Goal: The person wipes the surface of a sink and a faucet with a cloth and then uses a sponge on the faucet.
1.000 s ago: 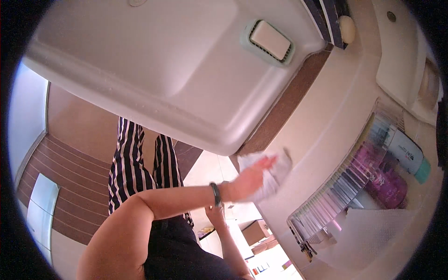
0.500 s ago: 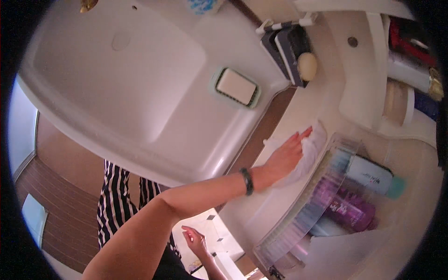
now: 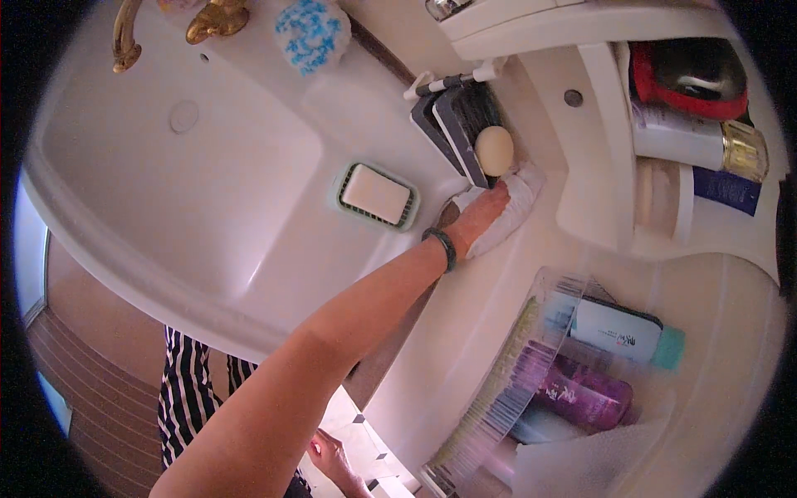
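Left hand [image 3: 486,217], nearly flat, pins a white cloth [image 3: 520,209] on the cream ledge's [image 3: 452,328] far end, apparently mid-wipe; right hand [image 3: 331,456] curls, contents unclear.

A dark, rounded, slightly glossy bangle [image 3: 449,247] rings the left arm [image 3: 357,319]. The left hand [image 3: 481,219] beyond it is bare, as is the arm on its near side. Below and left of the bangle show trousers [image 3: 184,390] striped lengthwise in black and off-white; the right hand [image 3: 330,456], also below it, is bare.
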Available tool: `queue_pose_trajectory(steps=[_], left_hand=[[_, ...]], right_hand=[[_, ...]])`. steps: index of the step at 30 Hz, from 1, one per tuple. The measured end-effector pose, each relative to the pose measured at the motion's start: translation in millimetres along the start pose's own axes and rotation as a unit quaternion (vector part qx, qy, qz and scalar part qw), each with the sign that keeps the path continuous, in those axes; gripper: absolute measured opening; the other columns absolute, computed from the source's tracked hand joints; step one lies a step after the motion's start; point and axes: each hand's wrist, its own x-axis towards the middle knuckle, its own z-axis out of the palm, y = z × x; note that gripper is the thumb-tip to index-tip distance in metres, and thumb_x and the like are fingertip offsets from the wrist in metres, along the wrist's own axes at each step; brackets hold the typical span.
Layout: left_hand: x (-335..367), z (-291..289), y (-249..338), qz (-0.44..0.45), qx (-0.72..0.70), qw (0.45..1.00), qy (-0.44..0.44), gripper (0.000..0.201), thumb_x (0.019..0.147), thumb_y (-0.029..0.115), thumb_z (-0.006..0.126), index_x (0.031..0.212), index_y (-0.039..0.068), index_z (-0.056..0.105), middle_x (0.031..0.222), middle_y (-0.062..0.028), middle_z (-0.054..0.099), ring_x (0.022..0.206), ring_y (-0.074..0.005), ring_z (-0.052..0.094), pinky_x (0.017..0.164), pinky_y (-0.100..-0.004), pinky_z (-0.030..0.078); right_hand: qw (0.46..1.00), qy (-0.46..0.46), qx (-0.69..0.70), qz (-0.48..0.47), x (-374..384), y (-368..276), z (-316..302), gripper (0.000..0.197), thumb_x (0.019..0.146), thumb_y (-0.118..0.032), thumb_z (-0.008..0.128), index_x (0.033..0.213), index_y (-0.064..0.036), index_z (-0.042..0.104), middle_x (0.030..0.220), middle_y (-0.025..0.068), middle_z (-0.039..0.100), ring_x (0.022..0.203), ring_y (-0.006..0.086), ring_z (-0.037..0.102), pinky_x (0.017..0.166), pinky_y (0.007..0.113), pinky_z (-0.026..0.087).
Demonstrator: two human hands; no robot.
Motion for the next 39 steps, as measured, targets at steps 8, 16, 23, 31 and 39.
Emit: queue_pose_trajectory(steps=[8,16,23,31,39], left_hand=[[-4,-103,125,-0.098,-0.101,0.990,0.010,0.040,0.088,0.010,0.047,0.123,-0.007,0.055,0.140,-0.0206,0.047,0.143,-0.0288,0.029,0.116,-0.0446,0.027],[-41,-200,164,0.077,-0.327,0.939,0.067,0.024,0.083,0.012,0.052,0.095,-0.004,0.066,0.113,-0.0175,0.057,0.147,-0.0349,0.019,0.119,-0.0541,0.017],[-154,-269,213,0.065,-0.309,0.946,-0.077,0.026,0.070,0.020,0.058,0.076,-0.001,0.072,0.126,-0.0196,0.059,0.148,-0.0385,0.012,0.120,-0.0557,0.010],[-288,-280,198,-0.212,-0.398,0.869,-0.205,0.035,0.077,0.018,0.054,0.103,-0.002,0.069,0.136,-0.0248,0.050,0.144,-0.0386,0.022,0.118,-0.0519,0.014],[-70,-138,97,-0.117,0.031,0.992,0.018,0.029,0.084,0.012,0.053,0.107,-0.002,0.063,0.124,-0.0193,0.057,0.139,-0.0375,0.032,0.113,-0.0490,0.029]], right_hand=[[0.997,0.041,-0.056,-0.013,-11,36,-13,0.026,0.090,-0.006,0.063,0.116,-0.0026,0.061,0.105,0.0148,0.068,0.089,0.0257,0.070,0.077,0.034,0.057],[1.000,0.016,-0.022,0.000,-4,34,-4,0.025,0.092,-0.005,0.062,0.117,-0.0052,0.063,0.111,0.0142,0.068,0.090,0.0241,0.070,0.079,0.033,0.056],[0.973,0.067,-0.191,-0.108,-18,96,7,0.024,0.084,-0.004,0.067,0.105,-0.0010,0.058,0.099,0.0232,0.064,0.086,0.0421,0.064,0.069,0.044,0.052],[0.977,0.140,-0.115,-0.108,-23,79,23,0.026,0.085,-0.002,0.064,0.109,-0.0005,0.056,0.101,0.0245,0.063,0.088,0.0456,0.061,0.070,0.047,0.052],[0.998,0.008,-0.025,-0.051,-12,9,20,0.027,0.088,0.002,0.062,0.115,-0.0017,0.061,0.108,0.0162,0.067,0.090,0.0279,0.070,0.078,0.034,0.057]])
